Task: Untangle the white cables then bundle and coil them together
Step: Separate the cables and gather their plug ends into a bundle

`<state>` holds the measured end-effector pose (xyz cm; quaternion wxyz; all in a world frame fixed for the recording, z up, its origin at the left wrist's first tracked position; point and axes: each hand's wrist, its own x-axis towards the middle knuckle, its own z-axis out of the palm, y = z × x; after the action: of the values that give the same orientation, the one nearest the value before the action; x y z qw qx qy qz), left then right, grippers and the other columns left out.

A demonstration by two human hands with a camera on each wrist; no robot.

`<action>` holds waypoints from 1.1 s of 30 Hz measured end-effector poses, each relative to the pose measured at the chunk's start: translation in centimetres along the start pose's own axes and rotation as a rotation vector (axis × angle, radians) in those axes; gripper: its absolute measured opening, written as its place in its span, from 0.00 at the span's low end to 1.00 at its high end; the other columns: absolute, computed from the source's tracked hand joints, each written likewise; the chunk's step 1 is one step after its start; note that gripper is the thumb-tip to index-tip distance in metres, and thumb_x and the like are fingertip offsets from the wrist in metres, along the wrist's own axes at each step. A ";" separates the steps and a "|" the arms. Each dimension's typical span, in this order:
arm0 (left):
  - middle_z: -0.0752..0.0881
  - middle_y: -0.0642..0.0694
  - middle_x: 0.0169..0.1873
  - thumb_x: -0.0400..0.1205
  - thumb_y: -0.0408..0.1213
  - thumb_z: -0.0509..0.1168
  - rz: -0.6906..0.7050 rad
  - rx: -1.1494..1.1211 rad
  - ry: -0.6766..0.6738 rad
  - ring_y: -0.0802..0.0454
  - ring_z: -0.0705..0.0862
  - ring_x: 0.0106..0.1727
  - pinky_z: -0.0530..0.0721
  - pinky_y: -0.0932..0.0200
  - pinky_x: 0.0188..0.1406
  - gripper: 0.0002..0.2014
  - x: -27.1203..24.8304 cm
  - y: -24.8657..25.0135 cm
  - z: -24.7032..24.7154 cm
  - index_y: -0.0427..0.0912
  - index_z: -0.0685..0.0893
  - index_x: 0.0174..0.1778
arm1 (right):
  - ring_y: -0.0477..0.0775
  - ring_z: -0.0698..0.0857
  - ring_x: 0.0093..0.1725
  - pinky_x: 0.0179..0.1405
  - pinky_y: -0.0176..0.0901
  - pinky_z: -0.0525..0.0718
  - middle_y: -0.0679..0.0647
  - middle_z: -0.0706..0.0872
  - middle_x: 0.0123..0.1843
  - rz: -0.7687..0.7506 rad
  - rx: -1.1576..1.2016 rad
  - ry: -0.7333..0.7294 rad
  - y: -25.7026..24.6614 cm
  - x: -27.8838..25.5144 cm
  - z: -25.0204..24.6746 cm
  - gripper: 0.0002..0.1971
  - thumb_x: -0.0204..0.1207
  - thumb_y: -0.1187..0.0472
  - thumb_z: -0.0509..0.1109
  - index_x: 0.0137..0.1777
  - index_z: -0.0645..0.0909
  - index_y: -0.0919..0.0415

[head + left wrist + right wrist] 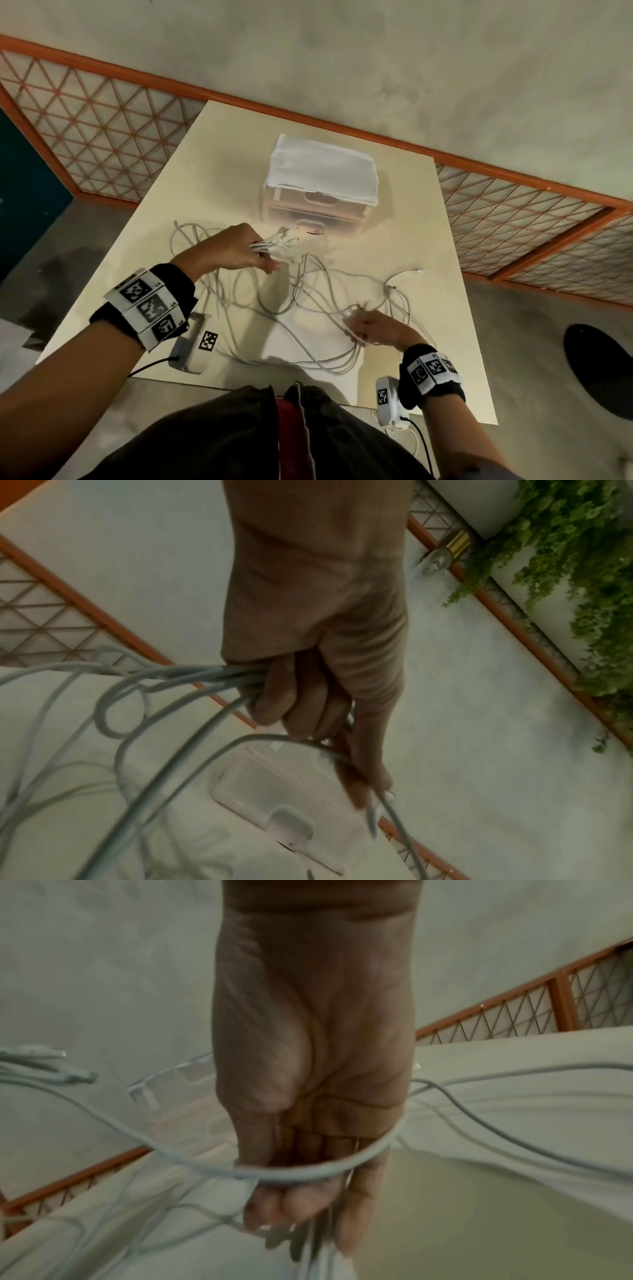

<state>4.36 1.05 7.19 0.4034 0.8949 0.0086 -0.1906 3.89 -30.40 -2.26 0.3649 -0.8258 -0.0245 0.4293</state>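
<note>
White cables [308, 301] lie in loose, crossing loops on the cream surface [455, 359], spread between the two hands and also hanging a little over the near edge. The left hand [236, 248] is raised above the surface and its fingers are curled around a bunch of cable ends; in the left wrist view several strands [192, 677] enter the fist from the side, and the connectors [284, 240] stick out past the fingers toward the box. One more strand [346, 761] runs along the extended finger of this hand. The right hand [370, 330] is low, nearer to the person than the left hand, and its fingers pinch a few thin cable ends [304, 1240] at the fingertips. One cable [308, 1173] passes across its palm side in the right wrist view. From the right hand the loops go out to both sides, and one free connector [416, 271] lies beyond it on the surface. Beyond the left hand stands a translucent drawer box [315, 216] with a white cloth [322, 168] over its top, apart from the cables. Each wrist carries a black band with square printed markers [150, 305].
</note>
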 end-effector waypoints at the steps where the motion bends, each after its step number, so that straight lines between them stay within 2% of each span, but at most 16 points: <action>1: 0.76 0.56 0.14 0.68 0.42 0.80 -0.025 0.052 -0.034 0.62 0.72 0.19 0.64 0.66 0.21 0.09 0.1 -0.1 0.3 0.45 0.88 0.27 | 0.38 0.77 0.22 0.26 0.26 0.75 0.48 0.80 0.25 0.001 0.034 0.010 0.3 0.0 0.3 0.12 0.83 0.64 0.61 0.37 0.76 0.63; 4: 0.80 0.50 0.22 0.69 0.41 0.78 -0.060 0.105 -0.056 0.56 0.76 0.25 0.67 0.60 0.27 0.10 0.3 -0.1 1.5 0.37 0.90 0.39 | 0.44 0.80 0.26 0.30 0.33 0.79 0.51 0.82 0.28 -0.080 -0.033 0.259 0.9 0.8 0.0 0.08 0.78 0.66 0.67 0.37 0.80 0.63; 7: 0.78 0.50 0.22 0.72 0.43 0.76 -0.079 0.097 -0.022 0.56 0.76 0.26 0.67 0.60 0.27 0.12 0.4 0.3 2.1 0.37 0.88 0.38 | 0.48 0.80 0.35 0.35 0.32 0.71 0.51 0.80 0.36 -0.153 -0.156 0.458 0.6 1.9 -0.6 0.03 0.72 0.71 0.70 0.41 0.82 0.64; 10: 0.73 0.50 0.20 0.73 0.45 0.76 -0.107 0.080 0.010 0.54 0.72 0.23 0.64 0.59 0.24 0.18 0.6 0.6 2.2 0.40 0.78 0.24 | 0.57 0.78 0.51 0.46 0.34 0.68 0.55 0.76 0.45 -0.172 -0.303 0.483 0.7 3.2 -0.2 0.08 0.67 0.73 0.72 0.46 0.85 0.66; 13: 0.74 0.50 0.20 0.72 0.44 0.76 -0.125 0.074 0.041 0.54 0.72 0.24 0.64 0.59 0.24 0.17 0.7 0.6 2.6 0.42 0.78 0.23 | 0.64 0.77 0.59 0.59 0.46 0.72 0.61 0.82 0.49 -0.161 -0.442 0.507 0.7 4.2 -0.2 0.07 0.69 0.68 0.70 0.47 0.86 0.64; 15: 0.76 0.50 0.21 0.72 0.45 0.76 -0.138 0.078 0.039 0.55 0.74 0.25 0.65 0.59 0.24 0.15 0.8 0.6 3.2 0.43 0.81 0.25 | 0.67 0.78 0.61 0.60 0.51 0.74 0.64 0.86 0.53 -0.118 -0.540 0.561 0.1 4.4 -1.1 0.08 0.75 0.64 0.67 0.50 0.85 0.65; 17: 0.77 0.51 0.21 0.73 0.45 0.76 -0.151 0.087 0.033 0.56 0.75 0.26 0.66 0.60 0.24 0.13 1.0 0.6 3.7 0.44 0.84 0.27 | 0.67 0.79 0.61 0.57 0.53 0.76 0.67 0.85 0.55 -0.080 -0.526 0.620 -0.7 4.8 -2.6 0.09 0.79 0.65 0.62 0.53 0.82 0.68; 19: 0.76 0.50 0.21 0.73 0.47 0.75 -0.162 0.083 0.042 0.56 0.75 0.25 0.66 0.60 0.24 0.14 1.4 0.7 4.2 0.43 0.84 0.27 | 0.66 0.82 0.56 0.51 0.51 0.78 0.68 0.85 0.53 -0.086 -0.434 0.593 -1.5 4.9 -3.8 0.06 0.79 0.67 0.63 0.51 0.80 0.67; 20: 0.76 0.50 0.21 0.73 0.48 0.75 -0.169 0.079 0.055 0.54 0.75 0.26 0.66 0.60 0.24 0.16 1.7 0.7 4.6 0.42 0.81 0.27 | 0.62 0.83 0.52 0.48 0.48 0.79 0.65 0.86 0.50 -0.085 -0.404 0.509 -1.9 4.8 -4.3 0.02 0.77 0.66 0.66 0.46 0.80 0.63; 23: 0.76 0.48 0.24 0.74 0.51 0.73 -0.176 0.074 0.106 0.47 0.79 0.33 0.68 0.58 0.27 0.21 2.7 0.6 6.0 0.42 0.73 0.25 | 0.51 0.83 0.47 0.43 0.39 0.78 0.55 0.87 0.43 -0.048 -0.506 0.206 -2.4 4.9 -4.0 0.13 0.67 0.66 0.77 0.33 0.76 0.52; 25: 0.75 0.48 0.25 0.75 0.51 0.72 -0.177 0.053 0.135 0.44 0.80 0.36 0.69 0.58 0.31 0.22 3.3 0.6 7.1 0.43 0.71 0.26 | 0.53 0.85 0.47 0.44 0.41 0.81 0.47 0.82 0.34 -0.075 -0.549 0.201 -1.9 5.1 -3.5 0.18 0.63 0.69 0.78 0.28 0.74 0.48; 26: 0.75 0.48 0.25 0.75 0.52 0.72 -0.180 0.042 0.149 0.44 0.80 0.37 0.69 0.57 0.32 0.23 3.6 0.5 7.7 0.43 0.69 0.26 | 0.56 0.86 0.50 0.49 0.44 0.83 0.47 0.82 0.33 -0.106 -0.575 0.218 -1.6 5.3 -3.3 0.17 0.62 0.67 0.78 0.28 0.75 0.47; 28: 0.73 0.48 0.24 0.75 0.55 0.70 -0.192 0.037 0.183 0.43 0.79 0.36 0.70 0.57 0.32 0.25 4.2 0.4 8.6 0.42 0.67 0.25 | 0.59 0.84 0.57 0.59 0.52 0.81 0.54 0.87 0.43 -0.104 -0.623 0.208 -1.6 5.1 -3.1 0.07 0.66 0.64 0.77 0.35 0.82 0.53; 30: 0.73 0.48 0.24 0.75 0.57 0.70 -0.215 0.036 0.223 0.44 0.78 0.35 0.69 0.57 0.30 0.26 4.6 0.5 9.5 0.42 0.67 0.25 | 0.55 0.82 0.55 0.65 0.54 0.77 0.49 0.86 0.44 -0.096 -0.578 0.193 -1.5 4.9 -3.4 0.08 0.71 0.63 0.74 0.36 0.80 0.50; 32: 0.73 0.48 0.24 0.75 0.58 0.69 -0.237 0.018 0.240 0.45 0.78 0.34 0.69 0.57 0.30 0.26 5.1 0.8 10.3 0.42 0.67 0.25 | 0.51 0.81 0.50 0.58 0.48 0.78 0.43 0.82 0.37 -0.138 -0.496 0.199 -1.8 4.5 -3.8 0.14 0.73 0.65 0.72 0.33 0.75 0.47; 33: 0.74 0.48 0.26 0.75 0.58 0.69 -0.246 0.014 0.237 0.45 0.77 0.35 0.70 0.57 0.33 0.26 5.2 0.9 10.6 0.42 0.67 0.26 | 0.53 0.83 0.48 0.51 0.42 0.78 0.46 0.82 0.38 -0.169 -0.446 0.201 -2.1 4.4 -4.0 0.12 0.74 0.68 0.69 0.35 0.77 0.50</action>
<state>5.81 -7.95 -0.35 0.3669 0.9061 0.1643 -0.1319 10.12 -29.65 -2.59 0.2089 -0.9194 -0.1513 0.2969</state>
